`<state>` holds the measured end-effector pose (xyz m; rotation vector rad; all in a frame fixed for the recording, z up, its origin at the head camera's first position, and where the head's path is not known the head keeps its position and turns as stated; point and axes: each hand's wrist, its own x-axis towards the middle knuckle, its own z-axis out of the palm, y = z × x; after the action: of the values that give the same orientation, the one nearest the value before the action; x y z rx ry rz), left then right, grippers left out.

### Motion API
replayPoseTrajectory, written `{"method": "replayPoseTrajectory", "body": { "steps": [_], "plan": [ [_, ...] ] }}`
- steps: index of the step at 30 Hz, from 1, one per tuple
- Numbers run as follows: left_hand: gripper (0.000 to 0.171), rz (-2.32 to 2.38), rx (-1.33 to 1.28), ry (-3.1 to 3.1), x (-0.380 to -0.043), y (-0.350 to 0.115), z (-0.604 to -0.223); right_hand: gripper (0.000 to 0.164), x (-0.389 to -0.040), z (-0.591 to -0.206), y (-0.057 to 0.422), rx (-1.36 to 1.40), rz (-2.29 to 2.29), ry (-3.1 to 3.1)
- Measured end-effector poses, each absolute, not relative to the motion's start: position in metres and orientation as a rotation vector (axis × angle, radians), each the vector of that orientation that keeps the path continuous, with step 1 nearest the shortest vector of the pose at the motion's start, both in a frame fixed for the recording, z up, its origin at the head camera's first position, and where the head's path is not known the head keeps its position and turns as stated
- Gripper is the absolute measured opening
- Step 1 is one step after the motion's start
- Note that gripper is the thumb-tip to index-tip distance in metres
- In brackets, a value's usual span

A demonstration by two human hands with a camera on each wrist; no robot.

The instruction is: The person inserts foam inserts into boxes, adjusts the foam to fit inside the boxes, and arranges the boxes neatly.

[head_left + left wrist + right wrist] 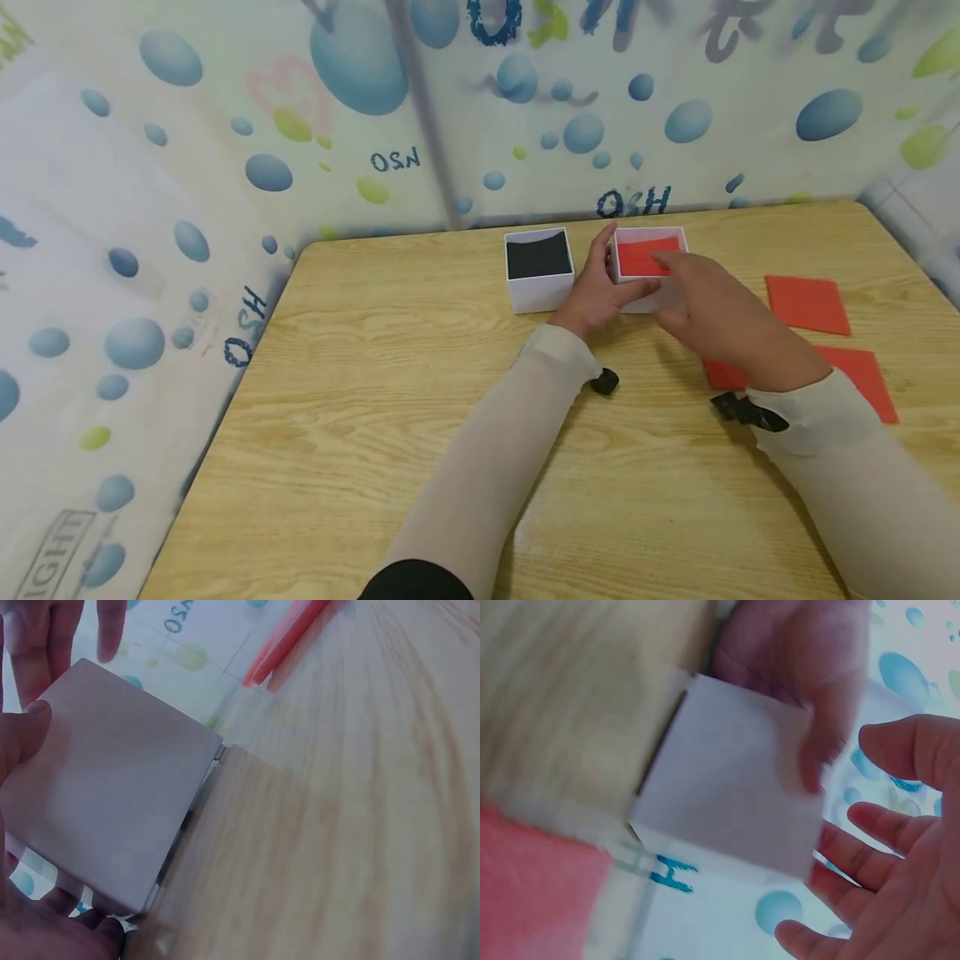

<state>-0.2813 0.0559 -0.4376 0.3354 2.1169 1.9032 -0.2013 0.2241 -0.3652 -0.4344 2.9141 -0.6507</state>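
Closest to the head camera, two beige sleeves [480,433] reach over the wooden table [337,375]. At their ends, the left hand [592,293] grips a white box [637,307], and inside this box lies a red piece [637,257]. The right hand [712,312] is over the box's right part, its fingers loosely extended; whether a fingertip touches the red piece, I cannot tell. Just left of the left hand stands a second white box [540,297] with a black piece [538,255] inside. To the right, flat red sheets [808,305] lie on the table.

From the left wrist, the left thumb rests upon the gripped box's plain face, while other fingers curl near its lower edge.

From the right wrist, the right hand has thumb and fingers well apart, with nothing gripped, beside that box.
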Motion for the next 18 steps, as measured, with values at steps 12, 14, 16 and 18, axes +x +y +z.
{"method": "replayPoseTrajectory", "body": {
  "steps": [12, 14, 16, 18],
  "plan": [
    [0.102, 1.893, 0.308, 2.125, -0.279, 0.058, -0.435, 0.082, -0.179, -0.361, 0.278, -0.316, -0.815, 2.954],
    [0.101, 1.911, 0.291, 2.108, -0.279, 0.057, -0.435, 0.080, -0.173, -0.364, 0.292, -0.272, -0.780, 2.948],
    [0.101, 1.915, 0.285, 2.091, -0.279, 0.056, -0.434, 0.080, -0.168, -0.368, 0.307, -0.202, -0.758, 2.930],
    [0.101, 1.916, 0.290, 2.089, -0.280, 0.055, -0.433, 0.085, -0.165, -0.371, 0.320, -0.145, -0.739, 2.891]
  ]
}}
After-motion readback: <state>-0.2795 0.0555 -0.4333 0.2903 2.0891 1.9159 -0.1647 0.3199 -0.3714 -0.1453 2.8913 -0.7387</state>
